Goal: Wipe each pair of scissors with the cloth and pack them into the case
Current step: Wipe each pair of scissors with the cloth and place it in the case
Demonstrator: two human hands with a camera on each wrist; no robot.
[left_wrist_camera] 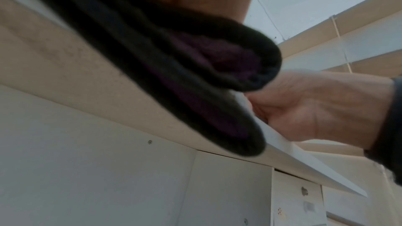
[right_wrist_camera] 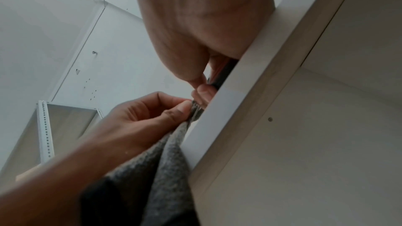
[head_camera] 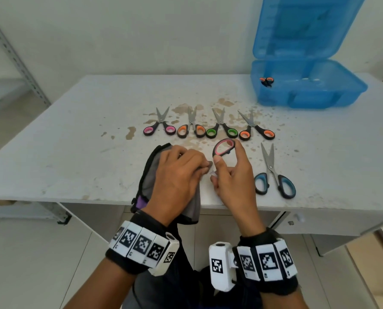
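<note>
My right hand point(head_camera: 222, 162) grips a pair of pink-handled scissors point(head_camera: 223, 147) at the table's front edge, one handle loop standing up above the fingers. My left hand point(head_camera: 199, 168) pinches a grey cloth point(head_camera: 149, 181) around the blade; in the right wrist view the left hand point(right_wrist_camera: 152, 114) presses the grey cloth point(right_wrist_camera: 167, 157) on a sliver of metal. The cloth hangs over the table edge. The blue case point(head_camera: 308, 94) stands open at the back right with orange-handled scissors point(head_camera: 266, 81) inside.
Behind my hands lies a row of scissors: pink point(head_camera: 159, 128), orange point(head_camera: 191, 129), green point(head_camera: 221, 130), orange point(head_camera: 256, 131). Blue-handled scissors point(head_camera: 275, 177) lie right of my right hand. The white table point(head_camera: 63, 152) is stained in the middle. A metal shelf frame point(head_camera: 18, 63) stands at left.
</note>
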